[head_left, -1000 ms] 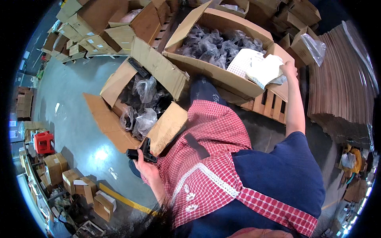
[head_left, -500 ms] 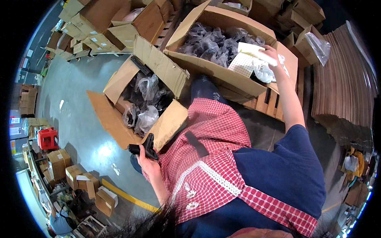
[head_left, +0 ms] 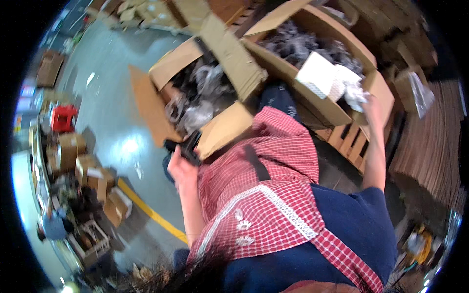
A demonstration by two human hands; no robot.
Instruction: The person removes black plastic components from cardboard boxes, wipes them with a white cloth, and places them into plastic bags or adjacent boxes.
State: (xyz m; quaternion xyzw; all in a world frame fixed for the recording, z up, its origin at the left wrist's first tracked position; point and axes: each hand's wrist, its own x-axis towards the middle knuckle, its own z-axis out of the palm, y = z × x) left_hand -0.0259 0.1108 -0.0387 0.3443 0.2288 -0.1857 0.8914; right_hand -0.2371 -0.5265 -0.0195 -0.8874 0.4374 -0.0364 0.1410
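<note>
My left hand (head_left: 182, 172) is closed around a black angled plastic part (head_left: 191, 147), just beside the near flap of the smaller carton (head_left: 228, 128). Inside that carton lie black parts in clear plastic bags (head_left: 198, 117). At the right, my right hand (head_left: 374, 113) is at the near right corner of the large carton (head_left: 308, 100), its fingers blurred and closed on the edge of a crumpled white cloth (head_left: 355, 95). White sheets of paper (head_left: 316, 71) and a dotted white piece (head_left: 337, 89) lie beside the cloth, on top of several bagged dark parts (head_left: 291, 43).
A wooden pallet (head_left: 348, 141) supports the large carton. Tall stacks of flat cardboard (head_left: 432, 139) stand at the right. On the left are a red stool (head_left: 63, 118), several small cartons (head_left: 71, 149) and a yellow floor line (head_left: 151, 214). Another person (head_left: 54, 225) is at the lower left.
My right hand has let go of the pale paper, which now lies in the large carton, and has moved down to the crumpled white cloth. My left hand still holds the black part. The view has shifted.
</note>
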